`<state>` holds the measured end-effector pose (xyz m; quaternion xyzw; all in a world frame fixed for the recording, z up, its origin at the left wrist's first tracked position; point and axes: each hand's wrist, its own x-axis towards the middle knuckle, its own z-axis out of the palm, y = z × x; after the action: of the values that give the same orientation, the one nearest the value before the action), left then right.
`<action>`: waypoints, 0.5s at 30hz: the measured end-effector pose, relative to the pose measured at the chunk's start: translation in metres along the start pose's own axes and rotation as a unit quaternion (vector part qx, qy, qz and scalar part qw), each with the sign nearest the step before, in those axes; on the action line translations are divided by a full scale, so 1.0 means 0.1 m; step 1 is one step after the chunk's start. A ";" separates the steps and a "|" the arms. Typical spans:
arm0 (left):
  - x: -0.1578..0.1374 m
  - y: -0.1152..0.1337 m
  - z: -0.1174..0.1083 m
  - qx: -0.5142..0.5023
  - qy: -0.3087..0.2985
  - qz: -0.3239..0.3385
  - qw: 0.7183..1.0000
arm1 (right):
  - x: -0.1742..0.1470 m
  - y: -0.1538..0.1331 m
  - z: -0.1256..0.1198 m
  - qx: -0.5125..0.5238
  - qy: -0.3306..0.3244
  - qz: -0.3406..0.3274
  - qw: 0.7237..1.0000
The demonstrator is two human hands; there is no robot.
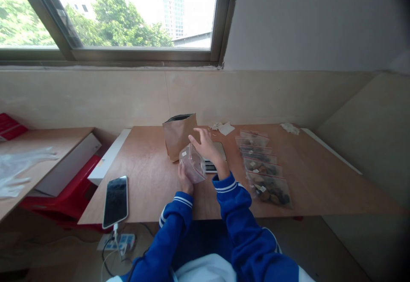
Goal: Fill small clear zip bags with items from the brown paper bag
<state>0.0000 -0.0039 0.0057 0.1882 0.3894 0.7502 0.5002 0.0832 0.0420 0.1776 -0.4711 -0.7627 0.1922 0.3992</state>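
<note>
The left hand (pixel 185 181) has its grip closed around the lower end of a small clear plastic zip bag with a red seal strip (pixel 192 163), holding it raised just above the wooden surface (pixel 147 167). The bag's long axis tilts up and to the left, its mouth end toward the right hand (pixel 205 145), which hovers just above and behind it with fingers spread and loose, grasping nothing. A brown paper stand-up pouch with an open top (pixel 178 135) stands upright right behind the bag, nearer the right hand's fingertips. A flat grey scale (pixel 214 159) lies under the right wrist. To the right, a row of filled clear bags (pixel 263 167) lies flat. A black phone (pixel 115 201) rests at the near left edge. Beyond are a tiled wall and a window.
</note>
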 end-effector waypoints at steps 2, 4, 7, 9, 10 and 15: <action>-0.01 -0.01 -0.01 -0.010 -0.002 0.020 1.000 | -0.21 0.21 0.12 0.030 -0.020 0.101 0.994; -0.03 -0.01 -0.02 0.004 -0.014 0.028 1.000 | -0.36 0.41 0.22 0.085 -0.040 0.168 0.981; -0.06 -0.01 -0.03 0.039 -0.034 0.050 0.997 | -0.50 0.62 0.30 0.138 -0.015 0.186 0.973; -0.08 0.00 -0.04 0.061 -0.051 0.055 0.995 | -0.55 0.71 0.31 0.144 0.034 0.187 0.971; -0.09 0.01 -0.05 0.071 -0.063 0.050 0.994 | -0.57 0.74 0.31 0.146 0.059 0.192 0.969; -0.13 0.10 -0.06 0.035 -0.136 -0.059 0.988 | -0.68 0.87 0.33 0.190 0.070 0.231 0.952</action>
<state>-0.0044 -0.0199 0.0113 0.2829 0.3540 0.6728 0.5848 0.1227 0.0272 0.0698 -0.5620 -0.5525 0.3874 0.4784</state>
